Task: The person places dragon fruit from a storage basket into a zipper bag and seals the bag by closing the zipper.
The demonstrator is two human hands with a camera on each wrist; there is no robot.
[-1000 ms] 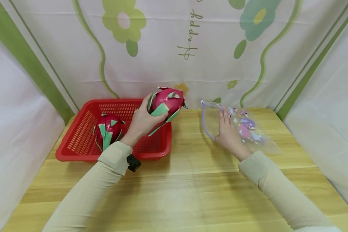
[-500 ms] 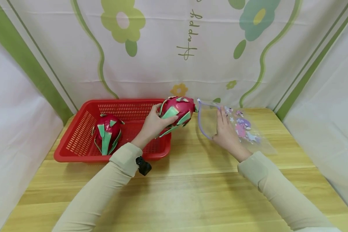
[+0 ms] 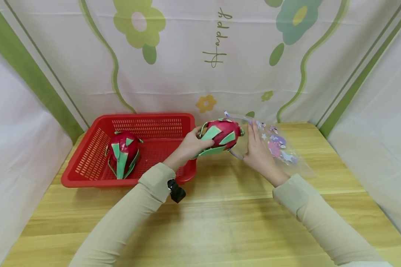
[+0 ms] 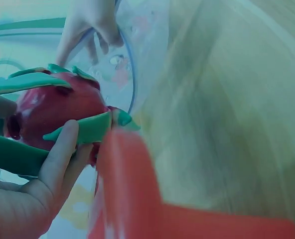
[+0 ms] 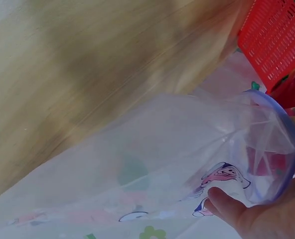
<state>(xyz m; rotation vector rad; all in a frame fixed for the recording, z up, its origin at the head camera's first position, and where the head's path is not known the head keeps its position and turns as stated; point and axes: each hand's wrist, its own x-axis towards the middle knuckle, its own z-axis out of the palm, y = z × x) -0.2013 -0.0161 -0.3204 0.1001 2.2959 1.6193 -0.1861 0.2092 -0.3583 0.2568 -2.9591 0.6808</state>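
Note:
My left hand (image 3: pixel 188 146) grips a red dragon fruit (image 3: pixel 225 131) with green scales, fingers and thumb round its near end. The fruit is held past the basket's right side, its tip right at the mouth of a clear zip bag (image 3: pixel 276 145) with purple edging and cartoon prints. In the right wrist view the bag (image 5: pixel 177 134) gapes, and the thumb of my right hand (image 5: pixel 272 214) lies against its film by the rim. My right hand holds that mouth up. A second dragon fruit (image 3: pixel 125 148) lies in the red basket (image 3: pixel 127 182).
The basket stands on the left of the wooden table (image 3: pixel 217 230), its corner close under my left hand in the left wrist view. A white curtain (image 3: pixel 177 74) with flower prints hangs behind, with white cloth at both sides.
My left hand has carried the dragon fruit rightward and down, from over the basket to the bag's mouth. The right hand and bag have barely shifted, slightly leftward.

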